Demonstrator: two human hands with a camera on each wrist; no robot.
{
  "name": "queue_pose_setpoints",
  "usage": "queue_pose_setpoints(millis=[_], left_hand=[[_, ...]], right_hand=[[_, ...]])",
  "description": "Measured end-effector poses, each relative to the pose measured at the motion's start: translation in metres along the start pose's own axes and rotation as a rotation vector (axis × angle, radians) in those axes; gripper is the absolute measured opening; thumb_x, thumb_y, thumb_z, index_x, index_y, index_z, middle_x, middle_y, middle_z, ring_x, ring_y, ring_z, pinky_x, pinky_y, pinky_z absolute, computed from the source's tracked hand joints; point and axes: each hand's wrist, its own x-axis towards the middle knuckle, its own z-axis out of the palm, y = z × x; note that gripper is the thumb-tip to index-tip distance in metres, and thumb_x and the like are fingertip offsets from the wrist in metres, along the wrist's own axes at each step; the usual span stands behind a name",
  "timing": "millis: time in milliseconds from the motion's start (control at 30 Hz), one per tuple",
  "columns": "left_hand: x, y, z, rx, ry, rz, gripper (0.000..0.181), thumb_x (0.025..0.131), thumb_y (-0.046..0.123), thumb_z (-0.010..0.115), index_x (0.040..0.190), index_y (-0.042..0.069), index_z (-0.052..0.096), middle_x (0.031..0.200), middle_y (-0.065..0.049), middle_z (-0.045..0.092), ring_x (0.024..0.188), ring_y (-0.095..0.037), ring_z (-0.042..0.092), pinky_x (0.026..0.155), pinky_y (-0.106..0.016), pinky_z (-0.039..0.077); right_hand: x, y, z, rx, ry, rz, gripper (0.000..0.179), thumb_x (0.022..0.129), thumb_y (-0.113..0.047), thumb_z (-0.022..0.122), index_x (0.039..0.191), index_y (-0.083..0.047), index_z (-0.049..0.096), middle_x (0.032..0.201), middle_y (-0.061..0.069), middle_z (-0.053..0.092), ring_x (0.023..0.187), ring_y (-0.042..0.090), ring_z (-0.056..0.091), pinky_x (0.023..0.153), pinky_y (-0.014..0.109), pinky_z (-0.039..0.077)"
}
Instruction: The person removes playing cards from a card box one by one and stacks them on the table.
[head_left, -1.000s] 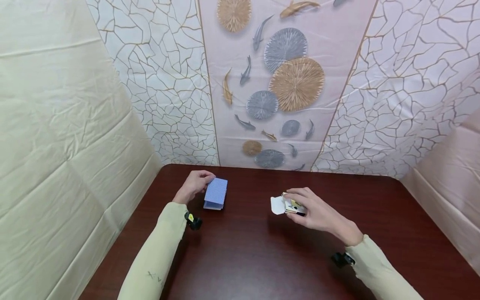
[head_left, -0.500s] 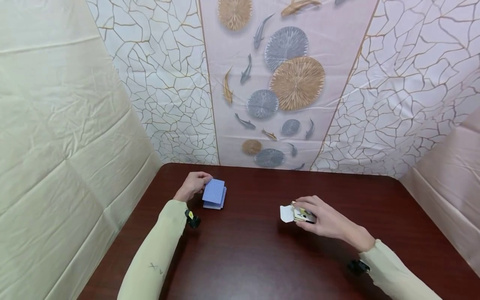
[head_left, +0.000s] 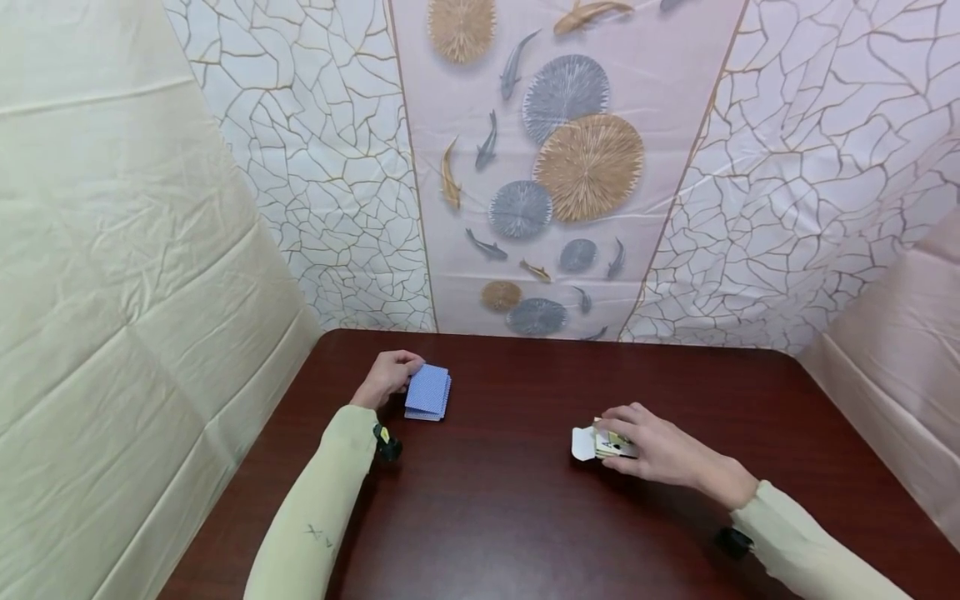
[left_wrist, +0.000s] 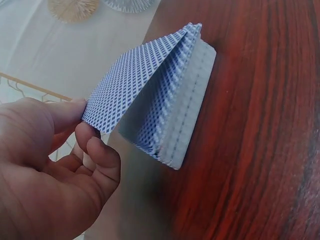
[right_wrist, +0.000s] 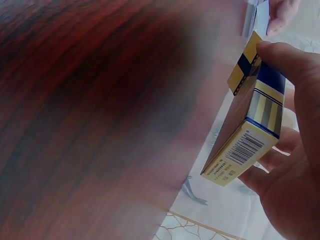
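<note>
A deck of blue-patterned playing cards (left_wrist: 187, 105) lies on the left part of the table. My left hand (head_left: 387, 375) pinches the top card (left_wrist: 135, 75) at its left edge, between thumb and fingers. That card slants up from the deck, leaving a wedge-shaped gap beneath its raised side. Farther right, my right hand (head_left: 663, 446) grips a yellow and blue card box (right_wrist: 242, 155), thumb on one side and fingers on the other. The box's end flap (head_left: 582, 444) stands unfolded toward the left. Its printed face with an ace design is partly covered by my fingers.
Both hands work over a dark red-brown wooden table (head_left: 480, 517). A patterned cloth (head_left: 525, 275) with fish and round leaf shapes hangs behind its far edge. Pale cloth walls (head_left: 187, 333) border the left and right sides.
My right hand has carried the card box to the right and closer to me. The pinched top card has shifted slightly left and toward me, and its near end looks closer to the deck.
</note>
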Motion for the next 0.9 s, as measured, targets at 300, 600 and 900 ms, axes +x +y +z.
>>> queue_pose_setpoints(millis=[300, 600, 900], left_hand=[[0.006, -0.008, 0.006, 0.001, 0.022, 0.021, 0.019, 0.099, 0.02, 0.059, 0.11, 0.008, 0.07, 0.096, -0.006, 0.06, 0.077, -0.017, 0.054, 0.061, -0.025, 0.046], [0.004, -0.01, 0.011, 0.141, 0.045, 0.026, 0.015, 0.096, 0.023, 0.063, 0.103, 0.012, 0.07, 0.072, -0.002, 0.054, 0.058, -0.015, 0.046, 0.053, -0.026, 0.038], [0.006, -0.013, 0.012, 0.23, 0.078, 0.051, 0.015, 0.095, 0.027, 0.064, 0.1, 0.015, 0.072, 0.106, -0.008, 0.064, 0.085, -0.021, 0.054, 0.066, -0.029, 0.043]], right_hand=[[-0.003, 0.004, 0.006, -0.016, -0.022, -0.008, 0.046, 0.075, -0.031, 0.083, 0.115, -0.013, 0.069, 0.113, 0.004, 0.065, 0.097, 0.016, 0.054, 0.075, 0.03, 0.048], [-0.003, 0.002, 0.009, -0.014, -0.074, -0.007, 0.052, 0.076, -0.033, 0.083, 0.12, -0.01, 0.067, 0.112, 0.005, 0.064, 0.095, 0.017, 0.053, 0.075, 0.032, 0.048], [-0.005, 0.0, 0.011, -0.011, -0.113, 0.019, 0.053, 0.077, -0.033, 0.082, 0.122, -0.011, 0.066, 0.113, 0.006, 0.063, 0.096, 0.018, 0.053, 0.076, 0.034, 0.048]])
